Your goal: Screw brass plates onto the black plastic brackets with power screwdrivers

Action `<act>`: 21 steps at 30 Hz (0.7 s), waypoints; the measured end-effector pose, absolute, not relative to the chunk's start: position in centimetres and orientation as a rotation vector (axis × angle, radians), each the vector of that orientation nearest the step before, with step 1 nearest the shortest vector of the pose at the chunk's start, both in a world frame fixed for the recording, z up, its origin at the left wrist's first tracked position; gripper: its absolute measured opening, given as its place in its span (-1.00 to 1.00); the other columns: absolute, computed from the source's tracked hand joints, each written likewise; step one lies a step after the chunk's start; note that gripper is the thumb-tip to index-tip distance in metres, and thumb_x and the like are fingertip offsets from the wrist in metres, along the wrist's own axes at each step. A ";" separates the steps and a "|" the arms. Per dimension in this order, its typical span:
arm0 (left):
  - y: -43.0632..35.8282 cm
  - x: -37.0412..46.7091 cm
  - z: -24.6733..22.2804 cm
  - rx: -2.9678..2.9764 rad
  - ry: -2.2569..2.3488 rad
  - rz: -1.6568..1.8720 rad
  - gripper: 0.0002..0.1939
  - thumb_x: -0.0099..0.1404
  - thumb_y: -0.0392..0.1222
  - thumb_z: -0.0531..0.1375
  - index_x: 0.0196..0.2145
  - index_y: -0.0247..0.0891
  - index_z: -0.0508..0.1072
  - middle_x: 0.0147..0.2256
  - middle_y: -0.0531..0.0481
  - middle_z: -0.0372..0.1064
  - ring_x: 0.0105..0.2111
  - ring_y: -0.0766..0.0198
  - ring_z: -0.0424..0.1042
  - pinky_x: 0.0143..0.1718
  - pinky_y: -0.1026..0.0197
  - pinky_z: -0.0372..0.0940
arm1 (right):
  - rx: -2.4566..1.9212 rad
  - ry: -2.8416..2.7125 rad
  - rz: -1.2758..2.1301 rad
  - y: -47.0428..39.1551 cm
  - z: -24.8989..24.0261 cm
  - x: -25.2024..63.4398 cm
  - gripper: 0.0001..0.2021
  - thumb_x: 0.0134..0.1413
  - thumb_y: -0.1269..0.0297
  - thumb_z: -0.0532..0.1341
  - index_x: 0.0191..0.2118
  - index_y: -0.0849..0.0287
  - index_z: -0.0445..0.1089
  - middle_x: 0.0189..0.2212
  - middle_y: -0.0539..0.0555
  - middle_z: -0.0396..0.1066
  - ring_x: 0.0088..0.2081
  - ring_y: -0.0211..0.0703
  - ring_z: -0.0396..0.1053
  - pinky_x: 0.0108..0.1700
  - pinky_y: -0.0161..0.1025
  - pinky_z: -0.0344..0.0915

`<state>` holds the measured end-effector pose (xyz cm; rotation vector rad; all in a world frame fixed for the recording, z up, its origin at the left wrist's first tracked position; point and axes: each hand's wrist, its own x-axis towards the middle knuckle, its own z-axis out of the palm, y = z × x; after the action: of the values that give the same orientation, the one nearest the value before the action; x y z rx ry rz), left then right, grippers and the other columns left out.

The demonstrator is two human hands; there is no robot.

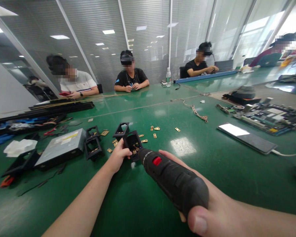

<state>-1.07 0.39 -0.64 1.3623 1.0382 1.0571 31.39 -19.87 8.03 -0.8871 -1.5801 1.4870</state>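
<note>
My left hand (120, 154) grips a black box-shaped plastic housing (132, 140) by its near left side, its open face tilted towards me. Small brass-coloured pieces show inside it. Wrapped around a black cordless electric screwdriver (174, 179) with a red switch is my right hand (204, 204); most of its fingers are hidden behind the tool. The screwdriver's nose reaches the housing's right edge, and its bit cannot be made out. Small brass plates (155, 135) lie scattered just beyond. Another black housing (121, 129) stands behind the held one.
More black housings (93, 147) and a silver disc drive (61, 148) lie on the left of the green table (148, 200). At right are a phone (245, 137) with a cable and a circuit board (273, 115). Several people sit across the table, near a water bottle (168, 77).
</note>
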 end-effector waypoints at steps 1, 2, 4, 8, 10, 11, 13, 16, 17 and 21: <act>0.4 -1.1 -0.7 1.366 1.038 1.056 -0.42 -0.05 -0.19 0.45 0.00 -0.17 0.63 -0.25 0.01 0.61 -0.35 0.12 0.51 -0.40 0.17 0.35 | -0.892 -1.562 1.511 -19.9 8.1 31.4 0.56 0.20 -0.85 0.52 0.95 0.12 0.09 0.11 0.30 0.79 0.20 0.48 0.74 0.31 0.28 0.70; 0.5 -1.1 -0.7 1.370 1.039 1.057 -0.42 -0.05 -0.19 0.44 0.00 -0.17 0.63 -0.25 0.01 0.61 -0.35 0.12 0.51 -0.40 0.17 0.35 | -0.892 -1.539 1.545 -19.9 8.2 31.3 0.57 0.15 -0.81 0.58 0.95 0.09 0.12 0.11 0.30 0.79 0.17 0.47 0.74 0.29 0.27 0.70; 0.5 -1.0 -0.7 1.377 1.042 1.061 -0.40 -0.05 -0.19 0.43 0.02 -0.16 0.64 -0.23 0.01 0.62 -0.34 0.12 0.51 -0.40 0.17 0.34 | -0.883 -1.517 1.595 -19.8 8.3 31.2 0.53 0.13 -0.73 0.63 0.93 0.07 0.15 0.11 0.30 0.79 0.13 0.45 0.75 0.25 0.26 0.71; 0.4 -1.0 -0.6 1.377 1.052 1.056 -0.41 -0.05 -0.18 0.43 0.01 -0.16 0.64 -0.23 0.00 0.63 -0.34 0.11 0.50 -0.40 0.16 0.34 | -0.866 -1.526 1.550 -19.7 8.1 31.0 0.54 0.13 -0.83 0.57 0.92 0.06 0.18 0.11 0.29 0.77 0.04 0.34 0.72 0.17 0.19 0.71; 0.3 -1.0 -0.5 1.367 1.057 1.058 -0.40 -0.06 -0.19 0.43 0.02 -0.16 0.64 -0.21 0.00 0.65 -0.33 0.10 0.52 -0.39 0.15 0.34 | -0.888 -1.555 1.532 -19.6 8.0 31.0 0.60 0.10 -1.00 0.42 0.93 0.03 0.16 0.15 0.28 0.76 -0.05 0.23 0.69 0.11 0.15 0.70; 0.3 -1.0 -0.5 1.364 1.060 1.059 -0.38 -0.06 -0.19 0.43 0.03 -0.16 0.64 -0.20 0.00 0.66 -0.33 0.10 0.53 -0.39 0.15 0.34 | -0.897 -1.568 1.530 -19.6 8.0 31.0 0.61 0.09 -1.05 0.36 0.93 0.02 0.16 0.16 0.29 0.76 -0.07 0.21 0.69 0.10 0.14 0.70; 0.2 -0.9 -0.4 1.361 1.067 1.061 -0.35 -0.06 -0.20 0.43 0.06 -0.16 0.64 -0.20 0.00 0.66 -0.33 0.09 0.53 -0.39 0.15 0.34 | -0.887 -1.567 1.519 -19.6 8.2 31.0 0.58 0.10 -1.01 0.40 0.91 0.04 0.20 0.14 0.29 0.77 -0.02 0.27 0.72 0.12 0.15 0.72; 0.2 -0.8 -0.4 1.362 1.070 1.059 -0.34 -0.07 -0.19 0.42 0.07 -0.17 0.65 -0.20 0.00 0.66 -0.33 0.09 0.52 -0.40 0.15 0.32 | -0.863 -1.543 1.517 -19.8 8.6 31.0 0.47 0.18 -0.78 0.57 0.89 0.10 0.24 0.06 0.28 0.77 0.15 0.44 0.75 0.21 0.22 0.74; 0.2 -0.8 -0.4 1.362 1.068 1.059 -0.34 -0.07 -0.20 0.42 0.07 -0.17 0.65 -0.20 -0.01 0.66 -0.32 0.09 0.52 -0.39 0.16 0.32 | -0.860 -1.543 1.521 -19.8 8.7 31.0 0.46 0.19 -0.73 0.59 0.90 0.12 0.22 0.05 0.28 0.78 0.20 0.48 0.75 0.24 0.25 0.74; 0.2 -1.0 -0.4 1.360 1.058 1.062 -0.33 -0.07 -0.21 0.42 0.08 -0.17 0.66 -0.20 -0.01 0.67 -0.31 0.09 0.53 -0.38 0.16 0.31 | -0.880 -1.539 1.557 -19.8 8.4 31.2 0.52 0.19 -0.76 0.59 0.93 0.12 0.15 0.09 0.32 0.79 0.30 0.57 0.73 0.36 0.34 0.70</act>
<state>-1.00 0.22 -0.43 1.3603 1.0577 1.0617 31.15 -19.82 8.42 -0.8797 -1.5395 1.5572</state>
